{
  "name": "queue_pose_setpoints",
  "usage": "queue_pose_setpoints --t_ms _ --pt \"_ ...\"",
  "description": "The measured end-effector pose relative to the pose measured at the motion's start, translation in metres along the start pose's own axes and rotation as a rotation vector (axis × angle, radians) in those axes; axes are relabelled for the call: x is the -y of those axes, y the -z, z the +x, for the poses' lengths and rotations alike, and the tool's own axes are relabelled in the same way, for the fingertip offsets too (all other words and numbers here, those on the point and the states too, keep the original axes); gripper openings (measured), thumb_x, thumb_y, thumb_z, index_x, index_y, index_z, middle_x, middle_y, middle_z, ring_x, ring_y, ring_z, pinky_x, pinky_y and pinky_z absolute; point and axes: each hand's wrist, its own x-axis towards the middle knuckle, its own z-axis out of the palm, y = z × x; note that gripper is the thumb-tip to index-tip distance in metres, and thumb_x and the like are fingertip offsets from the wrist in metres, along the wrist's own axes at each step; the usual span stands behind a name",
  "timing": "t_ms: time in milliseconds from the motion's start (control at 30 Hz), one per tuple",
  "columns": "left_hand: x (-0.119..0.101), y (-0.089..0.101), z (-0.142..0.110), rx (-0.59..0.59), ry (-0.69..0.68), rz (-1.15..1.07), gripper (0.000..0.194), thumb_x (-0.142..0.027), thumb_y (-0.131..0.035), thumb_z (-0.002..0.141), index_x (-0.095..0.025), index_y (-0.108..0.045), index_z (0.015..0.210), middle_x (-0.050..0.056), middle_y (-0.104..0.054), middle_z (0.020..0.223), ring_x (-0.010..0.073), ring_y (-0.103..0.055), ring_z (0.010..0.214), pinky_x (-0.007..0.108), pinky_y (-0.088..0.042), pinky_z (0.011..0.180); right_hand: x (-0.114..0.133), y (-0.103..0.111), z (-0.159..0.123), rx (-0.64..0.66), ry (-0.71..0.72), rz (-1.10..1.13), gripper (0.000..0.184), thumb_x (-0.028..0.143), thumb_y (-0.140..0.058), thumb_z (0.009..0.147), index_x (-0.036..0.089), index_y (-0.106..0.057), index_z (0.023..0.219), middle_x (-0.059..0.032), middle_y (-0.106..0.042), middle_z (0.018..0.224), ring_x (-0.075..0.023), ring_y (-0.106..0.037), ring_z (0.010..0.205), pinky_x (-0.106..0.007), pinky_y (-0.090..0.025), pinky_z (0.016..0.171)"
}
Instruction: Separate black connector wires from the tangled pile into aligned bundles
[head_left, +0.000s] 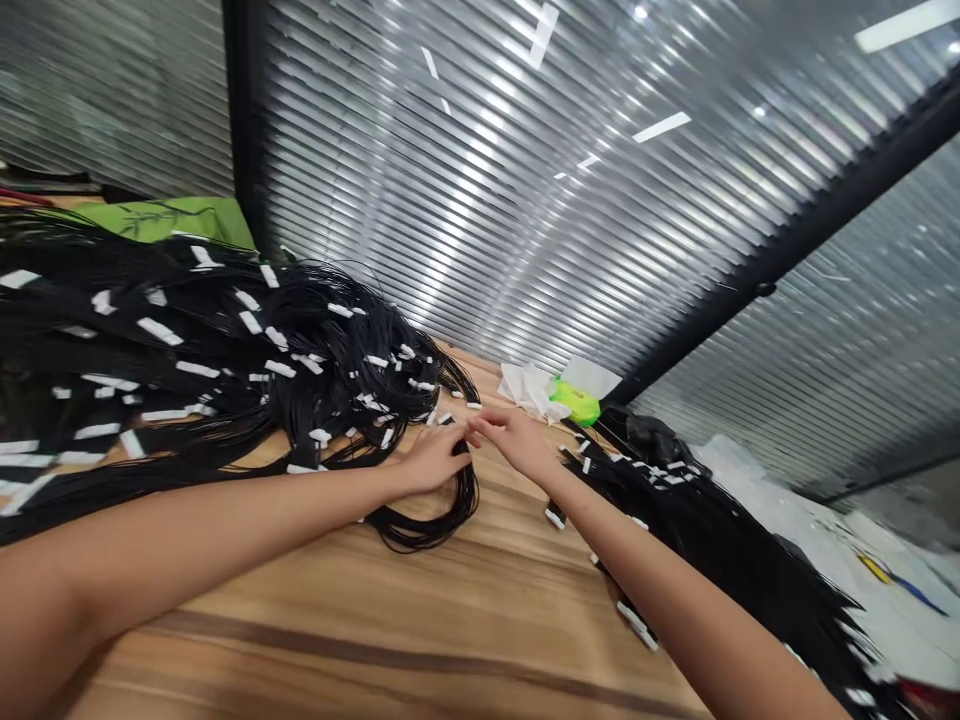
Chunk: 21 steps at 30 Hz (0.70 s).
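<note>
My left hand (433, 460) is closed around a looped bundle of thin black wires (459, 510), which curves down below it onto the table. A small white tag shows close to its fingers. My right hand (516, 440) meets it from the right, fingertips pinched together against the left fingers. Whatever lies in that pinch is too small to make out. To the left spreads a big tangled heap of black wires (337, 350) with many white tags. Right of my right forearm lies a straighter pile of black wires (690, 530), also tagged in white.
The wooden table (420, 620) runs beneath everything. At its back are white papers (529, 388) and a bright green item (577, 402). A green cloth (172, 218) sits behind the left heap. A yellow-and-blue tool (896, 578) lies far right. A corrugated translucent wall (480, 180) closes the back.
</note>
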Motion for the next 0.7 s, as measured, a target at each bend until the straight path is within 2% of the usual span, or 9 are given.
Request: queue_pose_setpoints --t_ms 33,133,233,300,400,500,600,700 --pt "0.0 0.0 0.0 0.006 -0.008 -0.004 0.024 -0.019 -0.053 0.082 -0.024 -0.064 0.104 0.001 -0.065 0.117 0.0233 -0.053 0.116 0.042 -0.034 0.106 -0.015 0.01 -0.016 -0.021 -0.048 -0.132 0.039 0.046 -0.047 0.09 0.022 -0.074 0.075 -0.0002 -0.071 0.069 -0.018 -0.062 0.066 -0.029 -0.044 0.067" --pt "0.001 0.0 0.002 0.006 0.0 -0.007 0.022 -0.023 -0.053 0.083 -0.024 -0.064 0.102 0.001 -0.066 0.114 0.023 -0.054 0.113 0.041 -0.035 0.104 -0.061 0.033 -0.063 -0.082 -0.139 -0.264 0.041 0.04 -0.044 0.091 0.021 -0.073 0.07 -0.0051 -0.072 0.071 -0.0226 -0.064 0.073 -0.035 -0.043 0.074" --pt "0.003 0.0 0.004 0.011 0.002 0.008 0.022 -0.024 -0.054 0.083 -0.024 -0.065 0.102 0.001 -0.066 0.115 0.0235 -0.054 0.114 0.041 -0.035 0.104 -0.096 0.046 -0.106 -0.112 -0.177 -0.342 0.031 0.033 -0.046 0.089 0.022 -0.073 0.079 -0.0086 -0.074 0.09 -0.0268 -0.064 0.092 -0.04 -0.042 0.085" --pt "0.005 0.0 0.006 0.022 -0.014 0.025 0.022 -0.027 -0.053 0.084 -0.025 -0.064 0.103 0.0 -0.066 0.116 0.0232 -0.054 0.114 0.04 -0.034 0.105 -0.109 0.053 -0.129 -0.123 -0.192 -0.365 0.028 0.03 -0.046 0.089 0.022 -0.072 0.089 -0.0093 -0.073 0.104 -0.0271 -0.063 0.102 -0.042 -0.042 0.09" --pt "0.006 0.001 0.008 0.04 -0.035 0.042 0.022 -0.029 -0.052 0.085 -0.025 -0.064 0.103 0.0 -0.066 0.118 0.0227 -0.054 0.114 0.04 -0.033 0.106 -0.114 0.063 -0.152 -0.135 -0.16 -0.446 0.027 0.029 -0.046 0.089 0.022 -0.07 0.1 -0.0095 -0.068 0.118 -0.0275 -0.059 0.112 -0.045 -0.041 0.094" --pt "0.005 0.002 0.008 0.051 -0.039 0.057 0.023 -0.031 -0.05 0.086 -0.025 -0.064 0.104 0.0 -0.066 0.118 0.0222 -0.054 0.114 0.041 -0.031 0.107 -0.108 0.078 -0.168 -0.17 -0.083 -0.599 0.029 0.03 -0.045 0.092 0.021 -0.067 0.109 -0.01 -0.064 0.126 -0.0267 -0.058 0.115 -0.044 -0.04 0.095" --pt "0.004 0.003 0.008 0.059 -0.031 0.068 0.024 -0.032 -0.049 0.087 -0.024 -0.063 0.104 0.0 -0.066 0.118 0.0224 -0.054 0.114 0.042 -0.029 0.108 -0.101 0.093 -0.183 -0.182 -0.084 -0.726 0.028 0.031 -0.043 0.094 0.021 -0.067 0.103 -0.0089 -0.07 0.115 -0.0254 -0.061 0.107 -0.04 -0.04 0.089" --pt "0.006 0.002 0.009 0.064 -0.04 0.071 0.025 -0.034 -0.049 0.087 -0.024 -0.063 0.104 0.001 -0.065 0.119 0.0226 -0.053 0.115 0.041 -0.03 0.108 -0.101 0.102 -0.198 -0.196 -0.222 -0.863 0.031 0.035 -0.042 0.094 0.02 -0.069 0.09 -0.0085 -0.074 0.095 -0.0254 -0.064 0.09 -0.038 -0.04 0.076"
